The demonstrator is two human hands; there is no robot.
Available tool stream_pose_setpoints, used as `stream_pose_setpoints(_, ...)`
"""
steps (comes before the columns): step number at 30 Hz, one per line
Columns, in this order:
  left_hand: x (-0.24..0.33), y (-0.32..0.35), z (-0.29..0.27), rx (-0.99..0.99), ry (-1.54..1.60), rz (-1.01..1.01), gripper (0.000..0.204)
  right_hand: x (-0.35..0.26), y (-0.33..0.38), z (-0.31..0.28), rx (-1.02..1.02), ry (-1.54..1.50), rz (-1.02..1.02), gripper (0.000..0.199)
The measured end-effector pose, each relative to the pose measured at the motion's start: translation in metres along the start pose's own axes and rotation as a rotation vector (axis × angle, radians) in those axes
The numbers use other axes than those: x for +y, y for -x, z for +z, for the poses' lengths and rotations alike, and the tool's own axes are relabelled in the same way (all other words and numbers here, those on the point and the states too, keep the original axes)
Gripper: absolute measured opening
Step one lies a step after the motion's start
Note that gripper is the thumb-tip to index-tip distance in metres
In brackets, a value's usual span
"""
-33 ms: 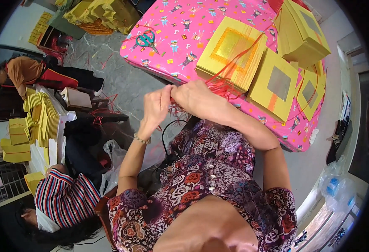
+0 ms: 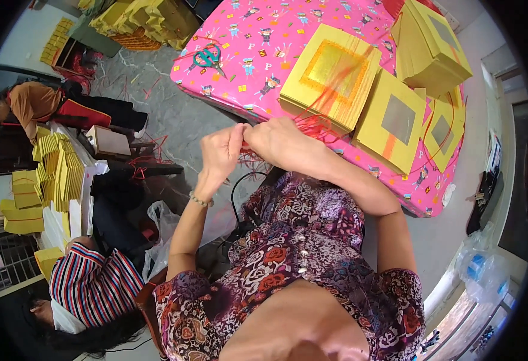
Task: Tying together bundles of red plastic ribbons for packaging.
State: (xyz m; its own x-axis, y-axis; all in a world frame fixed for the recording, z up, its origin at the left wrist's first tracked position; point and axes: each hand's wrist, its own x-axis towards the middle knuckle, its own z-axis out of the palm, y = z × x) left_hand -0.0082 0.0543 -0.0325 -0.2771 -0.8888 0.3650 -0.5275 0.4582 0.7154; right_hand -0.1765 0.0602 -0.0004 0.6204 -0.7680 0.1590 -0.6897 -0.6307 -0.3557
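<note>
My left hand [image 2: 222,147] and my right hand [image 2: 283,144] meet at the near edge of the pink-covered table [image 2: 258,78]. The fingertips of both pinch thin red string [image 2: 327,105]. The strands run from my hands up across a stack of yellow paper sheets with a gold square [image 2: 331,75], just beyond my right hand. A bracelet sits on my left wrist. Which strand each finger grips is too fine to see.
More yellow paper stacks [image 2: 396,123], [image 2: 429,48] lie at the table's right. Green-handled scissors [image 2: 206,57] rest at its left. A person in a striped top [image 2: 92,289] sits low left beside yellow bundles [image 2: 59,171]; another person [image 2: 41,105] sits farther left.
</note>
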Motion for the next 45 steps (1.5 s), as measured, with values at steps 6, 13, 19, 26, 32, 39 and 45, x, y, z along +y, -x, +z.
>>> stream_pose_setpoints(6, -0.03, 0.003, -0.03, 0.091, -0.161, 0.029, 0.045, 0.016, 0.021, -0.027, -0.089, -0.111, 0.087, 0.016)
stream_pose_setpoints(13, -0.026, -0.019, -0.039, -0.048, -0.264, 0.192, 0.027, 0.023, 0.02, -0.016, -0.021, 0.085, 0.066, 0.016)
stream_pose_setpoints(19, 0.018, -0.039, -0.03, -0.374, -0.127, 0.364, 0.04, 0.009, -0.002, -0.017, -0.024, 0.148, 0.023, 0.014)
stream_pose_setpoints(26, 0.012, -0.028, -0.024, -0.622, -0.249, 0.15, 0.024, 0.019, 0.001, -0.028, -0.007, 0.007, 0.017, 0.02)
stream_pose_setpoints(32, 0.01, -0.034, -0.056, -0.396, -0.143, 0.099, 0.02, 0.05, 0.018, -0.072, 0.267, 0.198, 0.051, 0.016)
stream_pose_setpoints(39, 0.0, -0.035, -0.02, -0.084, 0.262, -0.143, 0.028, 0.043, 0.007, -0.054, 0.581, -0.181, 0.271, 0.019)
stream_pose_setpoints(45, 0.018, -0.042, 0.014, 0.022, 0.567, -0.133, 0.034, 0.0, -0.016, -0.021, 0.743, -0.556, 0.277, 0.021)
